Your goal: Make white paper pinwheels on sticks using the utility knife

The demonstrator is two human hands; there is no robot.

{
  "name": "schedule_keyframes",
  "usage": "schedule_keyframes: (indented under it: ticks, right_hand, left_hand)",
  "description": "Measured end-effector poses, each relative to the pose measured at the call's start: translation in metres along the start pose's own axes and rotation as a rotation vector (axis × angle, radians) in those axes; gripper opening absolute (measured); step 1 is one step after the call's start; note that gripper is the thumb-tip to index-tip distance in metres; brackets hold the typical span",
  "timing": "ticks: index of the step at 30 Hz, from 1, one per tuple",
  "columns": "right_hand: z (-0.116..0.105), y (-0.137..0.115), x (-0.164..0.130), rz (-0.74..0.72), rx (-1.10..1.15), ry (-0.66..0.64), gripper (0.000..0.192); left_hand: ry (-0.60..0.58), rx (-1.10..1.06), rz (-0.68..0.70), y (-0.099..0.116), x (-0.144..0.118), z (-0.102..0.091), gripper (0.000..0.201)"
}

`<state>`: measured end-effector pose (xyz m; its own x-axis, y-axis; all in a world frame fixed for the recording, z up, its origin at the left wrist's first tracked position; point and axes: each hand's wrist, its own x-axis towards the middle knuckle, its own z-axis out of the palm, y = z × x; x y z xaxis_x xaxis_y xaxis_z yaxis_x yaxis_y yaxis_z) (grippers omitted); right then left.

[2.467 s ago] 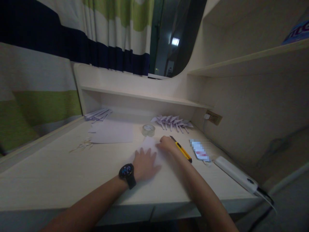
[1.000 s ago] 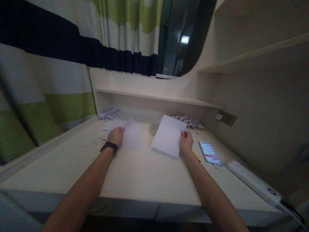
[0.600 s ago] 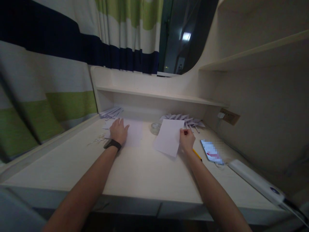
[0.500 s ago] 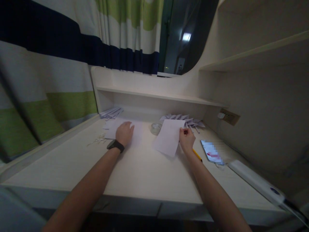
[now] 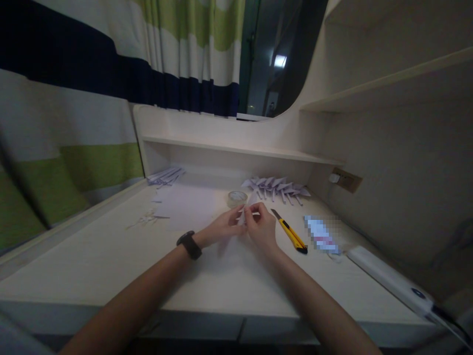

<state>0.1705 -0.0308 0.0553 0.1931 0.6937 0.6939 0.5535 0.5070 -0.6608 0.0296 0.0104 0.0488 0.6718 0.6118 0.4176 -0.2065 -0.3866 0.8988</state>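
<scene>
In front of me a white sheet of paper [image 5: 242, 216] is held between my two hands, tilted and mostly hidden by the fingers. My right hand [image 5: 262, 229] pinches it near the top. My left hand [image 5: 220, 228], with a dark watch on its wrist, has its thumb and fingers closed about the paper's left side. Just behind them stands a roll of clear tape [image 5: 237, 198]. A yellow utility knife [image 5: 291, 234] lies to the right of my right hand, its blade end pointing away from me.
Flat white paper [image 5: 188, 202] lies at the back left, beside rolled paper sticks [image 5: 166, 176] and small pale scraps [image 5: 146, 217]. Several paper pinwheels [image 5: 275, 187] lie at the back right. A phone [image 5: 320, 234] and a white power strip [image 5: 389, 278] are on the right.
My left hand has left the paper stack and come right to meet the other hand. My right hand has moved left with the sheet, uncovering the knife and pinwheels.
</scene>
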Motion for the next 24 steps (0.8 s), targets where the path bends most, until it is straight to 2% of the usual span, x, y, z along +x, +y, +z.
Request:
schedule_keyframes:
  ticks: [2,5,7,8,10,11,12,14,16,18,21,24]
  right_hand:
    - [-0.001,-0.002,-0.001,-0.032,0.024,-0.080,0.020]
    - [-0.004,0.000,0.002,-0.070,0.064,-0.150,0.018]
    - [-0.006,0.006,0.008,-0.066,0.054,-0.065,0.024]
    - [-0.008,0.011,0.012,-0.047,0.044,0.006,0.033]
    - [-0.010,0.022,0.021,0.059,0.077,0.100,0.058]
    - [-0.012,0.028,0.025,0.145,0.151,0.087,0.067]
    - [-0.014,0.034,0.029,0.247,0.261,0.018,0.067]
    - [-0.018,0.044,0.033,0.416,0.485,-0.238,0.054]
    - [-0.020,0.052,0.034,0.487,0.613,-0.414,0.040]
    - [-0.022,0.060,0.033,0.508,0.646,-0.468,0.034]
    - [-0.023,0.069,0.031,0.537,0.648,-0.491,0.033]
    - [-0.021,0.074,0.028,0.598,0.660,-0.528,0.033]
  left_hand:
    - [0.036,0.029,0.018,0.003,0.001,-0.001,0.055]
    - [0.225,0.016,-0.090,0.008,0.001,-0.003,0.037]
    - [0.346,-0.089,-0.198,0.011,0.000,-0.005,0.039]
    - [0.376,-0.156,-0.232,0.012,-0.001,-0.007,0.042]
    - [0.394,-0.278,-0.250,0.014,-0.002,-0.011,0.046]
    - [0.392,-0.324,-0.244,0.014,-0.002,-0.013,0.047]
    - [0.391,-0.362,-0.233,0.013,-0.002,-0.016,0.047]
    - [0.376,-0.423,-0.211,0.009,-0.001,-0.021,0.048]
    - [0.360,-0.449,-0.193,0.005,0.000,-0.027,0.050]
    - [0.374,-0.417,-0.165,0.001,0.002,-0.035,0.050]
    - [0.481,-0.250,-0.113,-0.004,0.001,-0.050,0.045]
    - [0.591,-0.065,-0.162,-0.010,-0.001,-0.063,0.044]
